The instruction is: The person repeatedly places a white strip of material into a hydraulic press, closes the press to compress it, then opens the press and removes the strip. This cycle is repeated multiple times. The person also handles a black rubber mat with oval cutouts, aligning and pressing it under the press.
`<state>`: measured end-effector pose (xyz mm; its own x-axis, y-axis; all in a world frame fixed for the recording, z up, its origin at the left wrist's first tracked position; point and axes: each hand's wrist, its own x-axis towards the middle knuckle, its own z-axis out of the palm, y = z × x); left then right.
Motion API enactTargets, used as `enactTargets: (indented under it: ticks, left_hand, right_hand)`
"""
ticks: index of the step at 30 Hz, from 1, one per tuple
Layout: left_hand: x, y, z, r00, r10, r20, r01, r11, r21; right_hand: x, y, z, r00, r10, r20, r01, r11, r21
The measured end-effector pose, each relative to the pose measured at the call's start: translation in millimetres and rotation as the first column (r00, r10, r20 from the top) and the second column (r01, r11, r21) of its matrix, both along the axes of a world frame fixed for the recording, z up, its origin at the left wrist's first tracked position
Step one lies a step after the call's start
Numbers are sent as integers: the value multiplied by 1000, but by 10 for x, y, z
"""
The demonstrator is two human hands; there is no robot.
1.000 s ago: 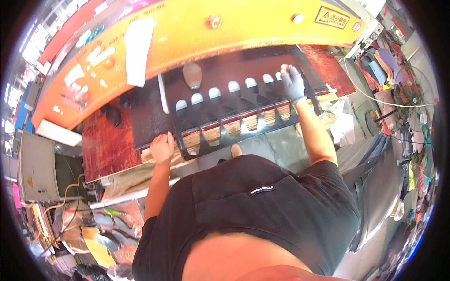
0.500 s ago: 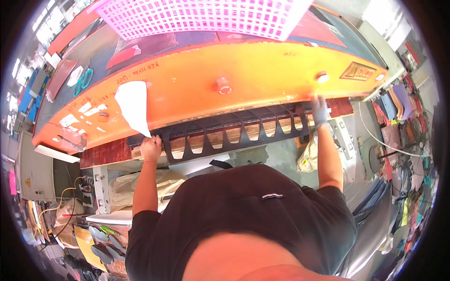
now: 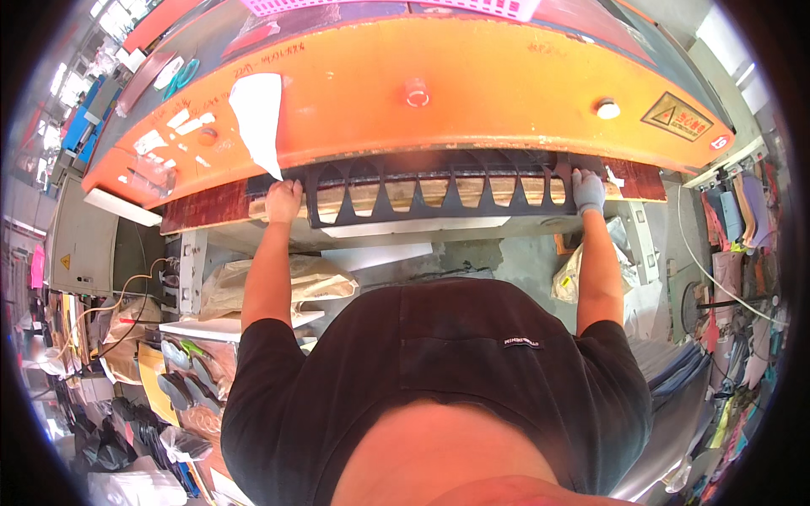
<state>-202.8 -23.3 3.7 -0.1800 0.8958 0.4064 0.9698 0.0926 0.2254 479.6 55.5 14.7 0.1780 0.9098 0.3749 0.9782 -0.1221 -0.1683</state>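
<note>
A long black sheet with a row of cut-out openings (image 3: 371,218) lies along the front edge under an orange machine beam (image 3: 354,76). My bare left hand (image 3: 283,201) is closed at the sheet's left end, its fingertips beside the sheet's upper corner. At the other end, my right hand (image 3: 589,192), in a grey glove, is closed by the sheet's right edge. Fingers of both hands are partly hidden. Pale wooden board (image 3: 409,196) shows through the openings. A white paper piece (image 3: 258,118) hangs on the beam, its tip just above my left hand.
A pink basket (image 3: 388,10) stands on top of the machine, with teal scissors (image 3: 181,78) to its left. The beam carries a red button (image 3: 417,94) and a white one (image 3: 607,109). Brown bags (image 3: 274,282) lie below at left; a grey cabinet (image 3: 80,244) stands farther left.
My right hand has come down from the beam's lower edge to the sheet's right end, and its fingers have closed. My left hand stays at the left end. The whole view has shifted.
</note>
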Motion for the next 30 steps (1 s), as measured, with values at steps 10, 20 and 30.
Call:
enactTargets:
  ticks: [10,20,30]
  left_hand:
    - [200,-487,-17,999,-36,-1,36,997,69]
    - [596,-1176,66,998,-1,56,-5,994,108]
    - [838,-577,550,920,-342,189,278,913,298]
  right_hand:
    - [186,-381,-23,992,-28,-123,20,998,-63]
    - [545,-905,-116,814,31,-580,-9,999,41]
    - [-2665,245,752,706,590,-393,-566,803,188]
